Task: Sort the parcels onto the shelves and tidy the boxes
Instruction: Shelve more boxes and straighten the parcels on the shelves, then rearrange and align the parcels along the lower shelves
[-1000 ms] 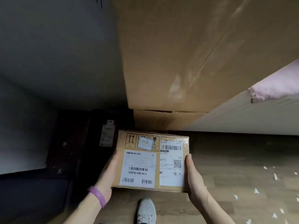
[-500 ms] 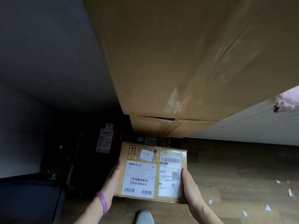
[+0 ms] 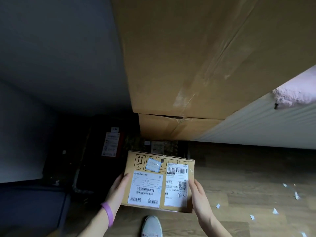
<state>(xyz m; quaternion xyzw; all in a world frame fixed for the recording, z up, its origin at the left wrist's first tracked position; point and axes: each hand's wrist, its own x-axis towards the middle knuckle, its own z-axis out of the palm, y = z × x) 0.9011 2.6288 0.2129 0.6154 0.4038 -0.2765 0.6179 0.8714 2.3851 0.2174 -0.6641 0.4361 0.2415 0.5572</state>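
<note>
The grey shoe [image 3: 152, 226] has slid further into view at the bottom edge since half a second ago. The small brown cardboard parcel [image 3: 159, 182], with two white shipping labels, stays between my hands. I hold it above the wooden floor [image 3: 239, 177], in front of a large brown cardboard box [image 3: 196, 57]. My left hand [image 3: 119, 187] clasps its left side and my right hand [image 3: 199, 195] its right, thumbs on top. It looks stiff and fairly light. A printed glass symbol suggests fragile contents, so I judge gripping opposite sides safest.
</note>
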